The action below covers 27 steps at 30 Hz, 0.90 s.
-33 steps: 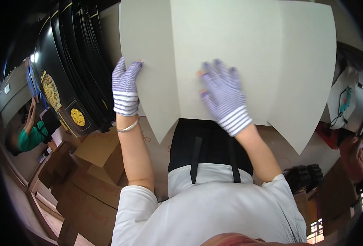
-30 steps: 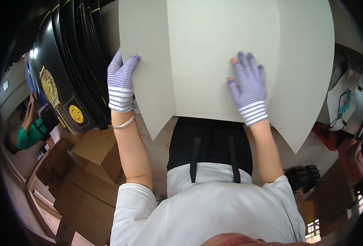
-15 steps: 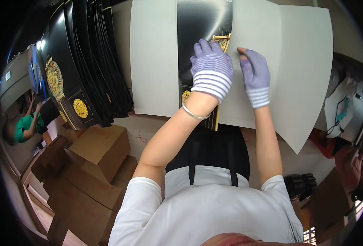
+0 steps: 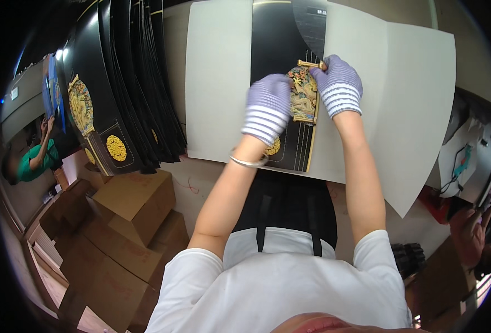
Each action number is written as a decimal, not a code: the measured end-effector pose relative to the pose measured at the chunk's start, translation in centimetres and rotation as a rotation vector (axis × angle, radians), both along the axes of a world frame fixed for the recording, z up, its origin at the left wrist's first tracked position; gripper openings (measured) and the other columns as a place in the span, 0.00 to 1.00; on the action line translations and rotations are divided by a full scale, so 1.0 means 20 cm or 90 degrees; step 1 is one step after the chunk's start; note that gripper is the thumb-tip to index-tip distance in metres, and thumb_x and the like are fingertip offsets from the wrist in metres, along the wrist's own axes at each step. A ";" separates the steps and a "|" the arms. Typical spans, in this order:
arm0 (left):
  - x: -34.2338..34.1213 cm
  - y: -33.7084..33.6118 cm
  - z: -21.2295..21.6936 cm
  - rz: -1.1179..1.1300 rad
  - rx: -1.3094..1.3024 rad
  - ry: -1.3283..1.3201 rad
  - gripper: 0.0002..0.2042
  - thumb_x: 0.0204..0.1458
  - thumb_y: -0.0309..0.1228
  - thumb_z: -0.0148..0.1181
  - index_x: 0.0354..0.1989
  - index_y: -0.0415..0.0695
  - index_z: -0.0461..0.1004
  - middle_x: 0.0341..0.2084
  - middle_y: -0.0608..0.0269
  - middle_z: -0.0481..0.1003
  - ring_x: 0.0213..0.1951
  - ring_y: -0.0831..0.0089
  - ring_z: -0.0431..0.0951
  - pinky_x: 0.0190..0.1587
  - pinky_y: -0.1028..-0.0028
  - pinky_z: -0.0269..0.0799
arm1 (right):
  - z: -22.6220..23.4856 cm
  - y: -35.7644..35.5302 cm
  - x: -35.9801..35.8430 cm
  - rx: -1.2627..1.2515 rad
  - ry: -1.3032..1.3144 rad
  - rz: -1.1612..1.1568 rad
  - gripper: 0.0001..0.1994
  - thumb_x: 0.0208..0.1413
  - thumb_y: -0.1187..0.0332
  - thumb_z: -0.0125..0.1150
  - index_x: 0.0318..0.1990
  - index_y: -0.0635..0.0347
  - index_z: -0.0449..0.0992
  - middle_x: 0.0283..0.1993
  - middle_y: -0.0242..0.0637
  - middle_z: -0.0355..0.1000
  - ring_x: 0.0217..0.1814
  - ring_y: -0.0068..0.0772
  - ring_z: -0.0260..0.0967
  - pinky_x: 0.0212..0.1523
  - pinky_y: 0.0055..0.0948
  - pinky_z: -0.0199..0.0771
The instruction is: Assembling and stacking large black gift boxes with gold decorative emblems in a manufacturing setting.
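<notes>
At the middle of the worktop (image 4: 201,177), a flat black carton blank (image 4: 281,83) with pale grey flaps spread to either side lies face up, where a second ago only its plain pale back showed; it has been turned over, so the printed side is now open to work. Both gloved hands have come together on an ornate gold and multicoloured emblem (image 4: 302,93) lying on the black panel. The left hand (image 4: 267,108) is curled over the emblem's left edge, fingers pressed down on it, while the right hand (image 4: 338,86) pinches its upper right corner by a small gold bar. Half a second ago the hands were only closing on this spot, so the piece seems now to be seated or aligned on the panel, judging by the grip. Along the worktop's left edge stands a stack of finished black panels (image 4: 117,100) with gold medallions. Brown cardboard boxes (image 4: 129,205) sit below it.
</notes>
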<state>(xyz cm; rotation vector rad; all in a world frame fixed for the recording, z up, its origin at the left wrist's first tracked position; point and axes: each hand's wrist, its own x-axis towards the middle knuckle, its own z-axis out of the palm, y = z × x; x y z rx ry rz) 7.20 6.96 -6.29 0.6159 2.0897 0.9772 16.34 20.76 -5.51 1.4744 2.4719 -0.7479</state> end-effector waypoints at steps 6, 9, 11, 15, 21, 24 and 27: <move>-0.38 -0.02 0.04 0.272 0.026 -0.715 0.19 0.54 0.27 0.38 0.45 0.23 0.70 0.39 0.31 0.77 0.37 0.40 0.81 0.34 0.58 0.84 | 0.04 0.02 -0.06 -0.057 -0.094 -0.011 0.20 0.53 0.52 0.65 0.42 0.61 0.77 0.43 0.49 0.77 0.49 0.51 0.75 0.49 0.45 0.76; -0.50 0.12 0.03 0.313 0.059 -0.763 0.22 0.53 0.26 0.33 0.50 0.20 0.65 0.46 0.25 0.72 0.46 0.35 0.77 0.44 0.54 0.83 | 0.04 0.03 -0.07 -0.065 -0.130 -0.016 0.20 0.54 0.53 0.64 0.44 0.61 0.76 0.45 0.50 0.77 0.50 0.52 0.75 0.50 0.45 0.75; -0.62 0.22 0.02 0.329 0.069 -0.773 0.22 0.54 0.25 0.32 0.50 0.19 0.64 0.47 0.24 0.71 0.47 0.33 0.76 0.47 0.52 0.81 | 0.05 0.03 -0.08 -0.068 -0.138 -0.009 0.20 0.54 0.53 0.64 0.44 0.61 0.76 0.45 0.50 0.77 0.50 0.52 0.75 0.50 0.45 0.75; -0.78 0.43 0.01 0.343 0.077 -0.786 0.23 0.59 0.28 0.28 0.53 0.19 0.60 0.50 0.23 0.69 0.49 0.28 0.73 0.51 0.45 0.77 | 0.05 0.04 -0.09 -0.078 -0.155 -0.001 0.19 0.55 0.53 0.63 0.45 0.60 0.76 0.45 0.49 0.76 0.50 0.51 0.74 0.51 0.45 0.75; -0.97 0.74 -0.11 0.362 0.093 -0.713 0.22 0.64 0.32 0.29 0.46 0.21 0.64 0.44 0.28 0.73 0.42 0.33 0.78 0.45 0.45 0.79 | 0.05 0.02 -0.08 -0.076 -0.156 0.007 0.18 0.56 0.54 0.63 0.44 0.59 0.75 0.45 0.48 0.76 0.50 0.52 0.74 0.50 0.45 0.75; -1.03 0.80 -0.15 0.315 0.127 -0.695 0.22 0.62 0.33 0.31 0.52 0.24 0.60 0.49 0.28 0.69 0.47 0.35 0.75 0.48 0.43 0.76 | 0.03 0.02 -0.06 -0.070 -0.135 0.004 0.18 0.55 0.54 0.63 0.43 0.60 0.76 0.45 0.48 0.76 0.49 0.52 0.74 0.49 0.46 0.75; -1.01 0.77 -0.17 0.261 0.197 -0.671 0.27 0.60 0.35 0.29 0.61 0.25 0.54 0.58 0.25 0.63 0.54 0.33 0.71 0.53 0.41 0.72 | -0.01 0.02 -0.05 -0.056 -0.132 0.001 0.17 0.53 0.55 0.65 0.40 0.59 0.76 0.43 0.48 0.77 0.48 0.52 0.75 0.48 0.46 0.75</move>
